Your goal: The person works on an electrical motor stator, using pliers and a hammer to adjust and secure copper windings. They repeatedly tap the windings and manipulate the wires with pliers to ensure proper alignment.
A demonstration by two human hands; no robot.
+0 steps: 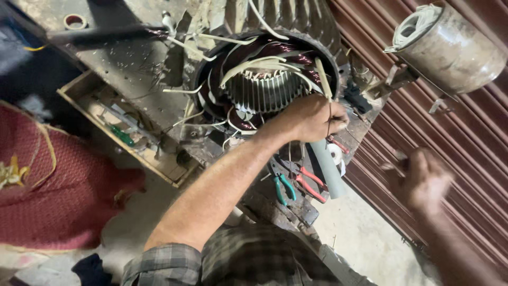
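A large motor stator (pixel 264 90) with dark copper windings and white sleeved leads lies on a worn workbench (pixel 127 63). My left hand (pixel 309 119) rests on the stator's right rim, closed around a thin pale stick (pixel 321 77) that points up across the windings; a thin thread runs down past its fingers. My right hand (pixel 423 182) is off to the right in front of a red shutter (pixel 465 159), blurred, with its fingers pinched on something small and pale that I cannot make out.
Green-handled pliers (pixel 284 188), red-handled pliers (pixel 312 185), a grey tube (pixel 328 169) and a white tape roll (pixel 334 153) lie below the stator. An open wooden drawer (pixel 79 100) holds tools. A dusty metal cylinder (pixel 455 50) sits top right, and red cloth (pixel 58 185) lies left.
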